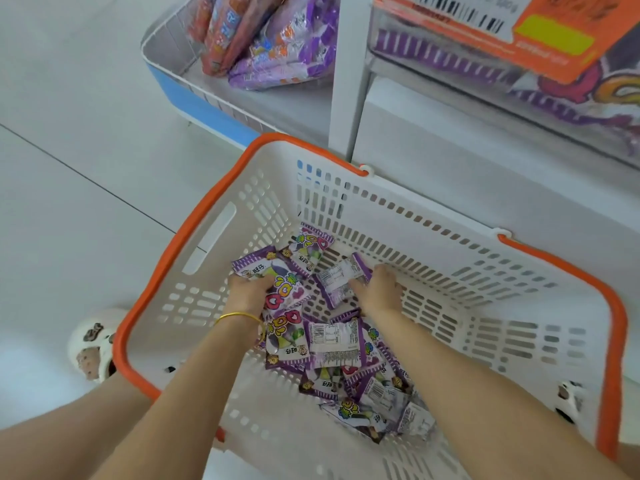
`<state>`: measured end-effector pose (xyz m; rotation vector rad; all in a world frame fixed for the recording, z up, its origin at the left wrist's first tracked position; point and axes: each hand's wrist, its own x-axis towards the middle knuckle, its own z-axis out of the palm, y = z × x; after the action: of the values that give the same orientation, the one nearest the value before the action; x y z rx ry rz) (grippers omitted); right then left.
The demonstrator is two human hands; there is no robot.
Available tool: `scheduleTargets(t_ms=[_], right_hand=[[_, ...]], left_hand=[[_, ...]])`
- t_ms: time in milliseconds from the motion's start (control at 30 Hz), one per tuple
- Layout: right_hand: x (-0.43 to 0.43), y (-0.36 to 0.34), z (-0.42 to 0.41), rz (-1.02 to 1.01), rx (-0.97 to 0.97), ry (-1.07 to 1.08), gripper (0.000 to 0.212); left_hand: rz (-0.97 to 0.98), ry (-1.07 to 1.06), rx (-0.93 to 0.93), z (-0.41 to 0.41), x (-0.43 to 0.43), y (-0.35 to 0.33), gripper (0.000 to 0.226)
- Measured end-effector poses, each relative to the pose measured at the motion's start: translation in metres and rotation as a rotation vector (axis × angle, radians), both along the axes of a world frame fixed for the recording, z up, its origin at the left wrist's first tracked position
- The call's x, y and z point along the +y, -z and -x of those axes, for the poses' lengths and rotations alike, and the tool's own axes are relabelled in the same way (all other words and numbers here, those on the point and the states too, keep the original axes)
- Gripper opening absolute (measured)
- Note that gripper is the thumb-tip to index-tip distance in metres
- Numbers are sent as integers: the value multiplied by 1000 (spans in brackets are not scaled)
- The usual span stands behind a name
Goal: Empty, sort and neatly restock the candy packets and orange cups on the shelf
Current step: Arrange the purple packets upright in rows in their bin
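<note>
A white plastic basket (pixel 485 278) with orange handles sits on the floor below me. Several purple candy packets (pixel 332 344) lie scattered on its bottom. My left hand (pixel 247 289), a gold bangle on its wrist, reaches into the basket and grips a purple packet (pixel 277 275) at the far left of the pile. My right hand (pixel 379 289) pinches another purple packet (pixel 337 278) that lies back side up with its white label showing. No orange cups are in view.
A white shelf unit (pixel 346 98) rises just beyond the basket. Its lower shelf (pixel 519 53) holds purple packets behind an orange price label (pixel 485 26). A wire end tray (pixel 166 53) at the top left holds red and purple bags. My slippered feet (pixel 91 344) flank the basket.
</note>
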<state>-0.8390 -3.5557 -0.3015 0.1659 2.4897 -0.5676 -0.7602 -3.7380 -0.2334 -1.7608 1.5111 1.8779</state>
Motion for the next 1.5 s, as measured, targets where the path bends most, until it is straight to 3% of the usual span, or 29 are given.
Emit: scheduleTargets(t_ms=[67, 133, 267, 333, 400, 467, 567, 667, 800, 867, 967, 1033, 1067, 1133, 1200, 1267, 1433, 1500], right_hand=[[-10, 8, 3, -171, -5, -76, 62], [-16, 17, 4, -172, 21, -79, 53], [-6, -2, 1, 364, 43, 224, 24], [4, -35, -10, 531, 163, 253, 18], [15, -70, -26, 620, 342, 142, 11], [24, -96, -45, 666, 467, -82, 18], [41, -121, -56, 591, 616, -393, 24], [67, -155, -56, 507, 710, -494, 27], [97, -205, -62, 524, 759, -577, 36], [106, -229, -74, 641, 746, -486, 43], [107, -259, -97, 986, 547, 10, 47], [104, -274, -106, 1146, 332, 337, 30], [102, -279, -109, 1145, 213, 404, 21], [99, -280, -114, 1066, 77, 408, 25], [99, -283, -114, 1047, 121, 441, 22], [108, -295, -107, 1064, 221, 434, 23], [148, -340, -78, 975, 280, 12, 41], [144, -341, -73, 925, 277, -40, 37]], left_hand=[[1, 22, 8, 0, 1, 1, 41], [-4, 43, 16, -1, 4, 3, 31], [43, 117, 25, -1, 12, 1, 30], [40, 128, 21, 1, 19, -3, 26], [-9, 134, 24, 4, 31, -16, 32], [-101, 118, 68, 7, 46, -37, 31], [-203, 60, 207, 10, 57, -70, 35], [-264, 144, 350, 11, 68, -110, 65], [-103, 418, 443, 2, 87, -158, 55], [-3, 485, 414, -6, 95, -171, 70], [47, 450, 493, -18, 103, -186, 65], [114, 442, 535, -27, 109, -195, 76], [152, 455, 557, -31, 112, -200, 86], [199, 477, 598, -37, 116, -204, 85], [228, 518, 615, -42, 118, -205, 64], [216, 548, 609, -44, 118, -203, 64], [402, 644, 648, -46, 115, -205, 31], [383, 692, 647, -48, 120, -206, 40]])
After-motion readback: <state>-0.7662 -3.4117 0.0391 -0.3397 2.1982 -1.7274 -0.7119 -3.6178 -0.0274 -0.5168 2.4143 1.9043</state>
